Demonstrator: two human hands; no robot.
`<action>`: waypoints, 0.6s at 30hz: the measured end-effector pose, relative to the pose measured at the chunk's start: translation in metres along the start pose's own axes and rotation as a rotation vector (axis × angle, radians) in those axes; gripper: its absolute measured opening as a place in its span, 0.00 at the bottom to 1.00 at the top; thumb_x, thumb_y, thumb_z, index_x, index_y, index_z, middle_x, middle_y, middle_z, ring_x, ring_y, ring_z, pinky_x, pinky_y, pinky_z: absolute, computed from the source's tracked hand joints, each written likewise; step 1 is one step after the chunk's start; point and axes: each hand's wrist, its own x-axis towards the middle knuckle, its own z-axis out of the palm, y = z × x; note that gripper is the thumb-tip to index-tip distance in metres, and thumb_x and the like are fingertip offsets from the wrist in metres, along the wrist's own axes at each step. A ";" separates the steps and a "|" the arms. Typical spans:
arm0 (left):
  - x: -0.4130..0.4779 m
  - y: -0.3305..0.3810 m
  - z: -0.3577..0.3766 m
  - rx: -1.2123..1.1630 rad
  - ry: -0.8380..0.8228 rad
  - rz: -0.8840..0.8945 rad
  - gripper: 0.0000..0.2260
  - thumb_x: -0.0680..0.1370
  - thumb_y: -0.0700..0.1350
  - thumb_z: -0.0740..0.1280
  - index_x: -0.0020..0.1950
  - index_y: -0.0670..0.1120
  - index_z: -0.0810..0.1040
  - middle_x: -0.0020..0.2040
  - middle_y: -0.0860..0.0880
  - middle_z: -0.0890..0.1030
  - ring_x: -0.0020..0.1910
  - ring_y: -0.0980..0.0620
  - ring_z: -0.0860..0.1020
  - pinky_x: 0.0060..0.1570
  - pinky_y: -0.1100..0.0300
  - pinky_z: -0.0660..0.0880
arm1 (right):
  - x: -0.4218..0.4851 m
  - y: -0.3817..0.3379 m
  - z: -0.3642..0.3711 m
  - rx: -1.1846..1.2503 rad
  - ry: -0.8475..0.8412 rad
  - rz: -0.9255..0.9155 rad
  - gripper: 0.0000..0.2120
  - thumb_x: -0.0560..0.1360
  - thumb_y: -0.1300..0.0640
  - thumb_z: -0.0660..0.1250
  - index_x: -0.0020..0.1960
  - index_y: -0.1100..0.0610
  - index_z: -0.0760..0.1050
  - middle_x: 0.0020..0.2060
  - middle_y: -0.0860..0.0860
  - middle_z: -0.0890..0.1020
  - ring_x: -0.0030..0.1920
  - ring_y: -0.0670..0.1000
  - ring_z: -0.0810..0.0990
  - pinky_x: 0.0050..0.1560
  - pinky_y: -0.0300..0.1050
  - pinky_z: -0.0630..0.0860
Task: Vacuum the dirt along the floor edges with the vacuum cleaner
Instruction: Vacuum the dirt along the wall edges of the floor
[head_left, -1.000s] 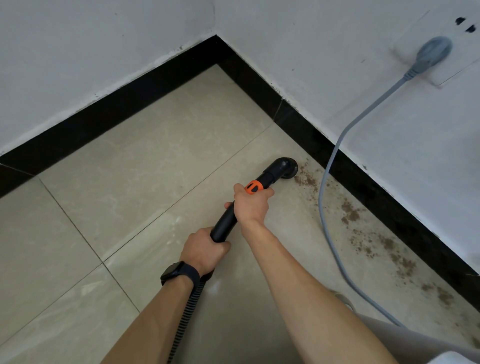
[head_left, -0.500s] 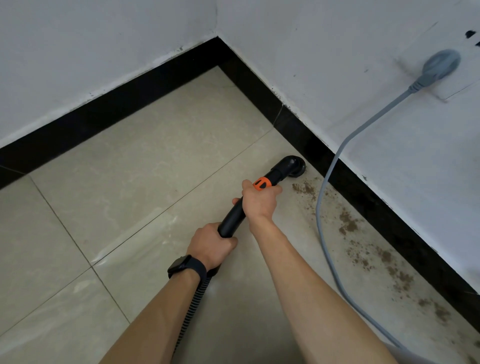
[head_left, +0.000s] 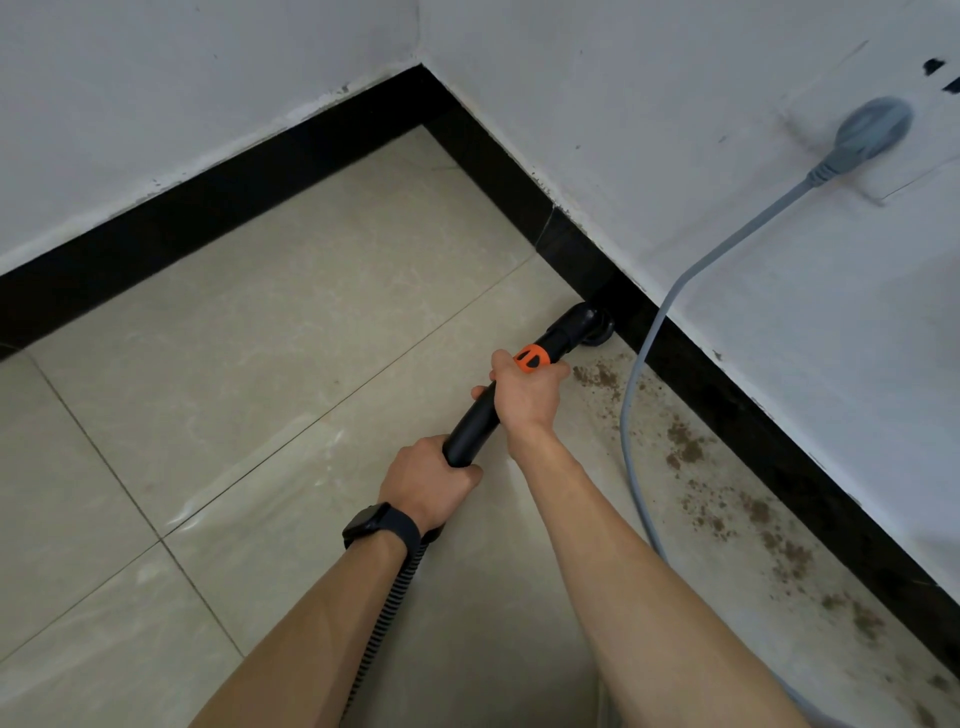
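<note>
Left hand (head_left: 431, 483) and right hand (head_left: 524, 395) clasp the vacuum tube (head_left: 470, 431); nozzle (head_left: 584, 319) has advanced to the skirting (head_left: 727, 410); dirt (head_left: 685, 447) remains right of the hands.

You see white walls (head_left: 208, 78) meeting at a corner, black skirting (head_left: 260, 176) along their foot, a socket (head_left: 935, 150) at right.

left grip (head_left: 431, 483): fingers curled, nearer body | right grip (head_left: 524, 395): fingers curled, ahead | both forearms bare, extended forward

Black vacuum wand (head_left: 475, 422), nozzle (head_left: 592, 326) against skirting; brown dirt (head_left: 685, 447) alongside
</note>
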 end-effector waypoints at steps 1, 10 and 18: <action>-0.001 0.000 0.000 0.006 0.004 0.007 0.05 0.73 0.47 0.69 0.39 0.51 0.74 0.33 0.50 0.78 0.29 0.51 0.76 0.29 0.62 0.68 | -0.001 0.000 0.000 0.023 -0.001 0.000 0.21 0.79 0.60 0.67 0.65 0.55 0.60 0.46 0.56 0.78 0.25 0.49 0.81 0.33 0.44 0.81; -0.011 -0.030 -0.042 0.093 0.017 0.047 0.05 0.73 0.46 0.69 0.40 0.51 0.73 0.36 0.49 0.80 0.34 0.50 0.78 0.30 0.61 0.69 | -0.031 0.005 0.027 0.099 -0.126 0.044 0.20 0.79 0.61 0.67 0.65 0.55 0.60 0.43 0.54 0.78 0.29 0.50 0.83 0.45 0.52 0.85; -0.043 -0.092 -0.082 0.231 -0.006 0.047 0.06 0.70 0.47 0.70 0.37 0.52 0.74 0.34 0.50 0.80 0.33 0.50 0.78 0.31 0.61 0.68 | -0.088 0.053 0.057 0.206 -0.101 0.106 0.19 0.80 0.62 0.65 0.64 0.55 0.59 0.41 0.52 0.78 0.30 0.50 0.84 0.42 0.47 0.83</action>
